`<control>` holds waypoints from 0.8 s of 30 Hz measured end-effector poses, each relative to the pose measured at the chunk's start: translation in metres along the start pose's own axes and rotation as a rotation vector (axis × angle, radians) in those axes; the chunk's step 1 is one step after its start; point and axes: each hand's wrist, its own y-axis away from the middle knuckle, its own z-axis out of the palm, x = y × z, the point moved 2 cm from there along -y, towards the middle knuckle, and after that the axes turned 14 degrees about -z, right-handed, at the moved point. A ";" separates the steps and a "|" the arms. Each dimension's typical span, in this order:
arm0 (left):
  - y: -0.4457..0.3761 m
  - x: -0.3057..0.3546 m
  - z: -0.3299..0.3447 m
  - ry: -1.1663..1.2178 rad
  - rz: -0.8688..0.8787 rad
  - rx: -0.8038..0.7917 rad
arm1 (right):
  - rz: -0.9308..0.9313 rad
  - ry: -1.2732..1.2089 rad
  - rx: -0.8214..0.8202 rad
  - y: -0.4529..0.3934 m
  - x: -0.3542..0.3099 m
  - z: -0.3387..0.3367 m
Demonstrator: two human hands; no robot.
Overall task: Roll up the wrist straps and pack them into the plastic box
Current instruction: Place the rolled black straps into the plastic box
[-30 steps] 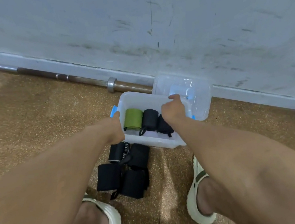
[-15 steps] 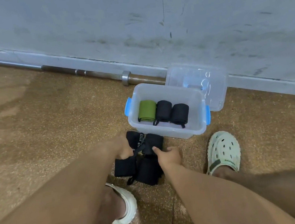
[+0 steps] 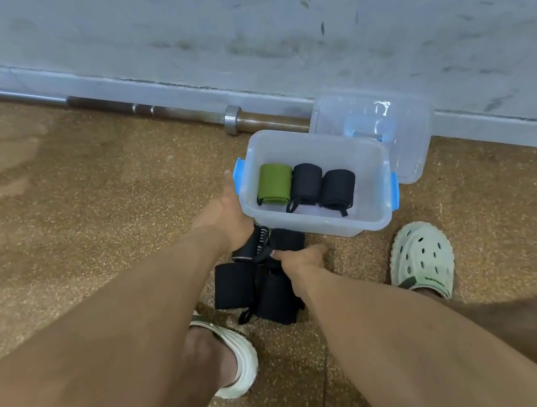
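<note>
Three rolled straps (one green, two black) [image 3: 306, 186] are sitting in the clear plastic box [image 3: 318, 227]; both hands, left hand [image 3: 228, 219] and right hand [image 3: 299, 259], are curling onto the black pile of wrist straps [image 3: 237, 285] on the floor, grips unclear: lifting one roll at a time seems best.

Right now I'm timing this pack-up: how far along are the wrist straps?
Done: three rolled straps, one green and two black, lie in the plastic box. In hand: both hands, left and right, are down at the black pile on the floor beside the box. Left: that pile to pack; the lid is off.
</note>
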 end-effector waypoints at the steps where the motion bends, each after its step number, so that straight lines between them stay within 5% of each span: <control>1: -0.001 0.001 0.000 0.018 0.012 0.002 | -0.018 0.009 0.008 0.000 0.001 -0.001; 8: 0.002 0.010 0.009 -0.025 0.091 -0.086 | -0.297 0.317 0.023 0.014 0.003 -0.029; 15: 0.000 0.016 0.003 -0.137 0.093 -0.080 | -0.960 0.751 -0.063 0.041 -0.006 -0.080; 21: -0.003 0.015 -0.003 -0.141 0.044 -0.075 | -1.313 0.488 -0.062 0.058 -0.049 -0.089; 24: -0.003 0.016 -0.002 -0.135 0.038 -0.065 | -1.182 0.333 0.032 0.046 -0.092 -0.090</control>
